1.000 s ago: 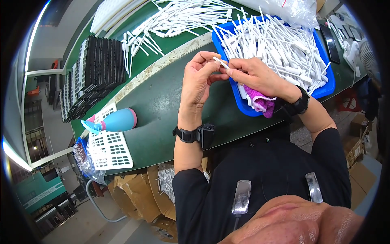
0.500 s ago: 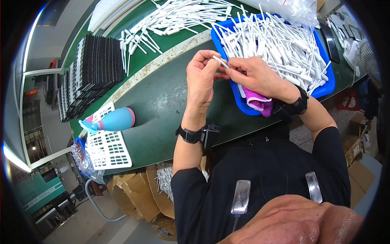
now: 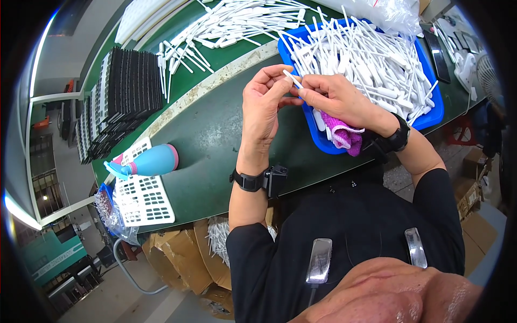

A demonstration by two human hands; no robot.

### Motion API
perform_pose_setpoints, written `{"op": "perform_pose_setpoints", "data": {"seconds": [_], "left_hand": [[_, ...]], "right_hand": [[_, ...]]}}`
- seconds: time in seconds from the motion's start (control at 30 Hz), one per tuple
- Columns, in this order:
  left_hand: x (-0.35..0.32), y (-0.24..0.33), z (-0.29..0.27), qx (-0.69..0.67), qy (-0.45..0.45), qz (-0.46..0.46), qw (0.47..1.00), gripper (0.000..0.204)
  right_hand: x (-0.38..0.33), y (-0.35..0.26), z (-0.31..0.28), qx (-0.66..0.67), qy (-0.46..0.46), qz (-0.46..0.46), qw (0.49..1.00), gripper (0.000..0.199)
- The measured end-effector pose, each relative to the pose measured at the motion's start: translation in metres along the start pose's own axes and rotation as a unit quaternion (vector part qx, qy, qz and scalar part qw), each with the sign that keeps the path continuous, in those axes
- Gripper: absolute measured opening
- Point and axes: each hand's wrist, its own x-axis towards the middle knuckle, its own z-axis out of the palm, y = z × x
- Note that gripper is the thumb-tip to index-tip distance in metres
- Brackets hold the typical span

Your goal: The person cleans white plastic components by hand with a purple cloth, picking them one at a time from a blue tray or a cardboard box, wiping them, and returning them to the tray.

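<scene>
Between both hands, near the left rim of the blue tray point(image 3: 437, 110), is a slim white plastic stick point(image 3: 291, 78). My left hand point(image 3: 263, 105) pinches it between thumb and forefinger, its other fingers curled. Closed on the lower end of that stick is my right hand point(image 3: 340, 100), whose fingertips hide part of it. A bright purple cloth point(image 3: 341, 134) hangs over the tray's near rim below my right hand; I cannot tell whether the hand touches it. Many white sticks with wider paddle-like ends point(image 3: 371, 67) are heaped in the tray.
More white sticks point(image 3: 237, 24) lie spread on the green table point(image 3: 210, 156) at the far side. Stacked black slotted trays point(image 3: 126, 78) stand at left, near a blue spray bottle point(image 3: 153, 160) and a white perforated panel point(image 3: 145, 202). Cardboard boxes point(image 3: 180, 258) sit below the table edge.
My left hand has shifted slightly left. The stick is tilted more steeply and shows a longer piece between my fingers. The purple cloth has moved a little with my right hand's small shift.
</scene>
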Motion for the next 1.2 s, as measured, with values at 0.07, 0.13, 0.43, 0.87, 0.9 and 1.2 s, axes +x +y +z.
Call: {"op": "perform_pose_setpoints", "data": {"seconds": [0.07,0.13,0.43,0.87,0.9,1.2], "left_hand": [[0.0,0.001,0.001,-0.011,-0.006,-0.004,1.0,0.023],[0.0,0.001,0.0,-0.016,-0.008,-0.006,1.0,0.023],[-0.003,-0.002,-0.002,-0.003,0.002,-0.008,1.0,0.021],[-0.001,0.002,-0.002,0.092,-0.005,0.037,0.995,0.021],[-0.002,0.003,-0.002,0.092,-0.006,0.038,0.995,0.021],[0.006,-0.004,-0.011,-0.022,-0.05,0.001,0.999,0.03]], "right_hand": [[0.0,0.0,-0.001,0.01,0.002,-0.001,1.0,0.026],[-0.001,0.001,0.0,0.032,0.006,-0.001,0.999,0.026],[-0.003,0.003,0.003,0.011,0.018,-0.006,1.0,0.028],[-0.001,0.003,0.007,-0.067,0.039,-0.045,0.996,0.025],[-0.002,0.004,0.006,-0.034,0.04,-0.028,0.998,0.026],[-0.001,-0.003,-0.004,0.111,-0.021,-0.008,0.994,0.029]]}}
